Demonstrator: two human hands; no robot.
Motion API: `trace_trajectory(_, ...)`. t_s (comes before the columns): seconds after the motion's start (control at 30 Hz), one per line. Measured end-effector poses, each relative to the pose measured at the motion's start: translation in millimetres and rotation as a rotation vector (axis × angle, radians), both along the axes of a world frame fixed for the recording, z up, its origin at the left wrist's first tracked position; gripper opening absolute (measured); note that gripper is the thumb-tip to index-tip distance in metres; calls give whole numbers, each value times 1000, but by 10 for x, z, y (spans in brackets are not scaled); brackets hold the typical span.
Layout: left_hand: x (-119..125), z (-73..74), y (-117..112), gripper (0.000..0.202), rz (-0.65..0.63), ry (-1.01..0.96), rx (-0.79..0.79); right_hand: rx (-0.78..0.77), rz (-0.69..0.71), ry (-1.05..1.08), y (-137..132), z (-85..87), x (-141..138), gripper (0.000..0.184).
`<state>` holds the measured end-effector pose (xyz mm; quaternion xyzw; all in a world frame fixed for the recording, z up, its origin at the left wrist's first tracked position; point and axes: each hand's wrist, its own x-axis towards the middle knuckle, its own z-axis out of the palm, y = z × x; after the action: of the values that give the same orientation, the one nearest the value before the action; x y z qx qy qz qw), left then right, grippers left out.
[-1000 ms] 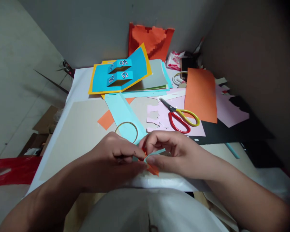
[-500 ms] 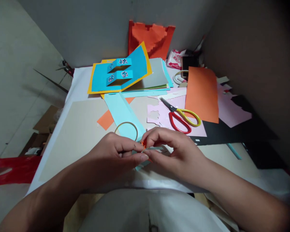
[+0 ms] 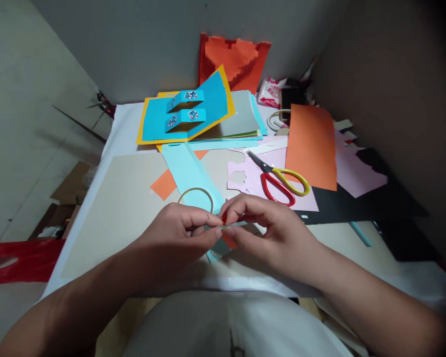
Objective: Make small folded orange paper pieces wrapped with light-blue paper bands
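Between the fingertips of both hands is a small orange piece of paper, mostly hidden by the fingers. My left hand pinches it from the left with thumb and index finger. From the right, the thumb and fingers of my right hand close on the same piece. Beneath the hands lies a long light-blue paper strip, which runs up toward the back of the table. A thin yellowish ring, perhaps the edge of a tape roll, stands just beyond my left hand.
Scissors with red and yellow handles lie on pink paper scraps. Behind is a blue-and-yellow pop-up card on stacked paper. A red-orange paper piece leans on the wall. Orange paper and black card lie right.
Both hands have shifted slightly, and their fingertips sit a little higher and closer together on the orange piece. The things on the table have stayed in place.
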<state>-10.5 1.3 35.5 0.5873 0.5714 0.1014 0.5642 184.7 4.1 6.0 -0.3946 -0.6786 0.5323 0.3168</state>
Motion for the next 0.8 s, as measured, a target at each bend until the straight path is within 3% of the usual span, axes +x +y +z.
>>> trace_trajectory(0.37, -73, -134, -12, 28, 5, -2, 87, 98, 82, -6, 15, 24, 73, 11)
trace_trajectory(0.8, -100, -94, -20, 31, -10, 50, 203, 102, 5, 18, 65, 34, 88, 9)
